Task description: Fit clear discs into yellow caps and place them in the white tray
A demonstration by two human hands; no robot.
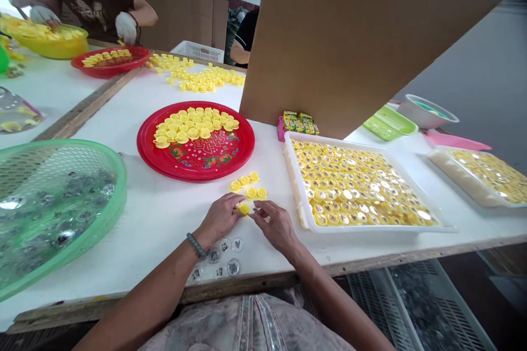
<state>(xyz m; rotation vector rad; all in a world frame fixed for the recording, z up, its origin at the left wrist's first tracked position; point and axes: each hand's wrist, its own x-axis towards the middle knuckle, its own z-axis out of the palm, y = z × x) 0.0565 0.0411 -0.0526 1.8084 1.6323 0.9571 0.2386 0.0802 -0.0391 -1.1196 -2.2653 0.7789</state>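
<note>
A small yellow cup-like piece is between my two hands, low over the white table. My left hand has its fingers closed on the piece's left side. My right hand is pinched at its right side, on something too small to make out. Just beyond lie several yellow pieces in two short rows. Several clear round discs with dark prints lie near the table's front edge, below my hands. A red round tray holds many yellow pieces farther back.
A green mesh basket of clear discs is at left; a white tray of filled yellow pieces at right. A cardboard sheet rises behind it. A gloved person works at back left, near another red tray.
</note>
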